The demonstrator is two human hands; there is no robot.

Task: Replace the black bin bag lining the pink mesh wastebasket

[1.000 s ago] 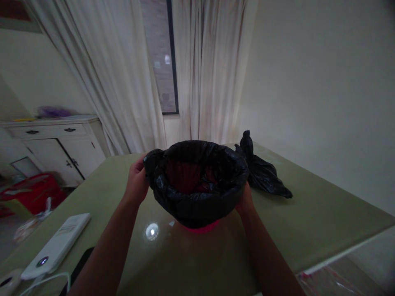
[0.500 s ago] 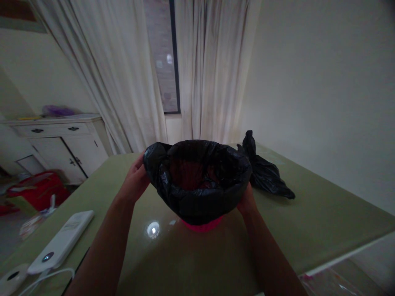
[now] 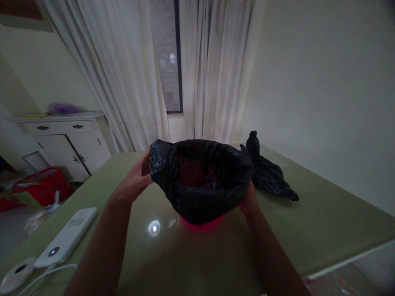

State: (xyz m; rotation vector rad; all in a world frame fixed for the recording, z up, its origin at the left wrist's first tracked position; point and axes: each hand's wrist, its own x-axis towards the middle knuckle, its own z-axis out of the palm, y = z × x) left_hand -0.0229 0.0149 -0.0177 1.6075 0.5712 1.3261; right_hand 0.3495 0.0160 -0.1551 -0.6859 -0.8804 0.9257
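A pink bin [image 3: 202, 225] stands on the table, its lower part showing below a black garbage bag [image 3: 200, 205]. The bag lines the bin and is folded down over its rim, with reddish wall showing dimly through the lining. At the left side, my left hand [image 3: 135, 179] grips the bag's edge, which bulges outward there; the fingertips are partly hidden behind the plastic. On the opposite side my right hand [image 3: 249, 199] is closed against the bag below the rim, most of its fingers out of sight. A second black garbage bag [image 3: 271, 176], crumpled, lies just right of the bin.
The green table [image 3: 324, 213] meets the wall on the right. At its left edge lie a white power strip-like device [image 3: 68, 236], a round white item [image 3: 18, 273] and a white cable [image 3: 61, 267]. A white cabinet [image 3: 69, 144] and red bag [image 3: 46, 187] are beyond.
My left hand has shifted slightly at the bag's left edge, and its thumb and fingers show further apart. The view has turned a little left.
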